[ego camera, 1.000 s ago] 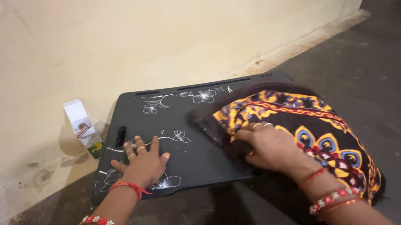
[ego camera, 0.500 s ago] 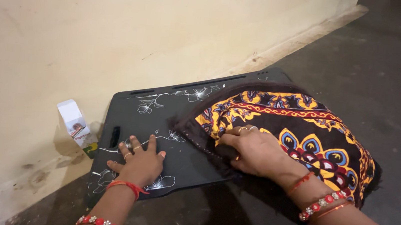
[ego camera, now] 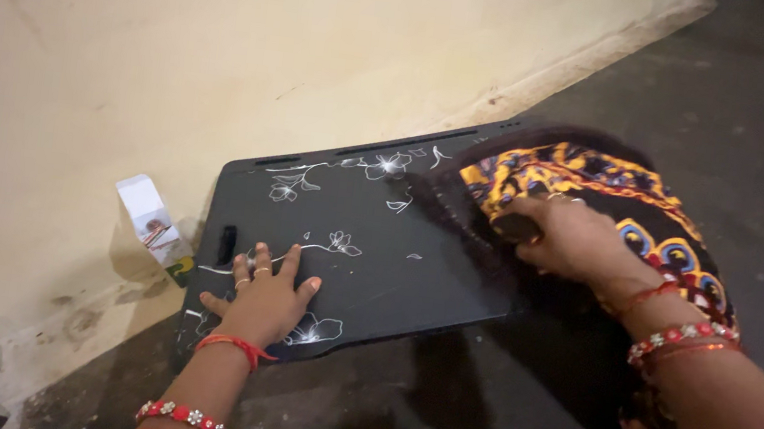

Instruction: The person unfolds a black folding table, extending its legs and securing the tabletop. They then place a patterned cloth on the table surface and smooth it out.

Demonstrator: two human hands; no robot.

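Note:
A black board [ego camera: 398,245] with white flower drawings lies flat on the dark floor beside the wall. My left hand [ego camera: 265,295] presses flat on its near left corner, fingers spread. My right hand [ego camera: 571,238] grips a black cloth with yellow, red and blue embroidery [ego camera: 631,214] bunched over the board's right end. The cloth trails down along my right forearm and blurs at its left edge. Both wrists carry red bangles.
A cream wall [ego camera: 228,53] rises along the board's far side. A small white carton [ego camera: 149,224] stands against the wall left of the board. Dark floor [ego camera: 759,104] stretches to the right and toward me.
My right hand has drawn the cloth rightward and up along the board, uncovering more of its surface. My left hand has stayed pressed on the near left corner.

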